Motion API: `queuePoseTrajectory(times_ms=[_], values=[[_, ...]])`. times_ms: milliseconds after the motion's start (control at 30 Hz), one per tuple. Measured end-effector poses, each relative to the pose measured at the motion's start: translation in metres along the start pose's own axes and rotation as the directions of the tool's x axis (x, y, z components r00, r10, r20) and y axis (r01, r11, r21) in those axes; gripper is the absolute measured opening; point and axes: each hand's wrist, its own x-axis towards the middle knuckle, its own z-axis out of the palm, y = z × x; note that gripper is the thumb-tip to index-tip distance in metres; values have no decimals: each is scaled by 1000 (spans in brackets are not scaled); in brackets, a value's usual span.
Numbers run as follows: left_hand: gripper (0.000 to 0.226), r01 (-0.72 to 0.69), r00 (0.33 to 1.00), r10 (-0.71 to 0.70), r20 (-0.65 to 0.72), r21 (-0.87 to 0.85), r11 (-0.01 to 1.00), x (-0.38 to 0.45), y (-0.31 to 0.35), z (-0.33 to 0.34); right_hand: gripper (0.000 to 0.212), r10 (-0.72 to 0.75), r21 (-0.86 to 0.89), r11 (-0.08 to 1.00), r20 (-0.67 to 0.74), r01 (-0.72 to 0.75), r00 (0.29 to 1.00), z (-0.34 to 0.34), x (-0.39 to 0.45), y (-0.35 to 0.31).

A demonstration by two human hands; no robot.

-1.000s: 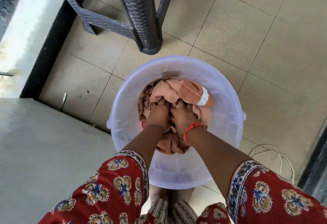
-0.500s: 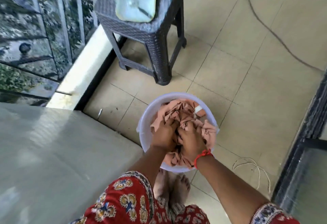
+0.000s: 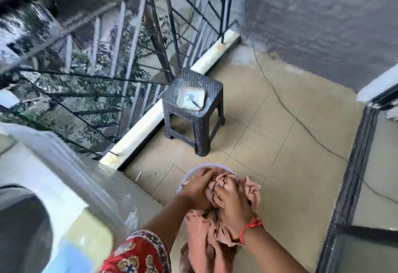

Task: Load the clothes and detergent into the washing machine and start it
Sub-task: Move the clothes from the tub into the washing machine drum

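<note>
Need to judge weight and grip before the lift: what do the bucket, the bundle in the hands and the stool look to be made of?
Bucket: translucent whitish plastic, likely; thin smooth rim that light passes through.
Bundle: soft, matte peach cloth; it creases and hangs limp below both hands, left and right.
Stool: dark moulded plastic with a woven-look texture, probably; legs and top seem one piece.

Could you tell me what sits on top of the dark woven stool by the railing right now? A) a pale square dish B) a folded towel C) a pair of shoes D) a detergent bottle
A: a pale square dish rests on the seat of the dark woven stool, with nothing else visible there.
</note>
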Motion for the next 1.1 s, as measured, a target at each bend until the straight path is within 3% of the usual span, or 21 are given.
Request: queuePoseTrajectory(times_ms=[167,333,467,633,800,933,1100], values=[[74,-147,975,144,-171,-2,989,-45,64,-61,41,-108,40,992,-157,116,982,-68,-25,-31],[65,-286,877,307,-370,113,952,-96,125,-131,46,-269,-117,962,-258,246,928,-142,-44,-76],[60,-298,788,337,-516,160,941,-143,160,-186,50,-366,-175,930,-333,324,869,-195,-52,-124],[56,-176,702,305,-644,258,950,-215,184,-264,46,-555,-211,830,-406,517,726,-254,-66,-212],[59,-22,564,275,-778,319,948,-309,192,-336,48,-694,-307,714,-434,629,575,-291,-85,-313],[61,111,439,300,-847,382,917,-396,193,-378,53,-776,-300,610,-415,734,475,-299,-97,-394],[60,220,300,307,-903,379,899,-502,188,-408,47,-856,-269,425,-429,864,288,-296,-130,-489]])
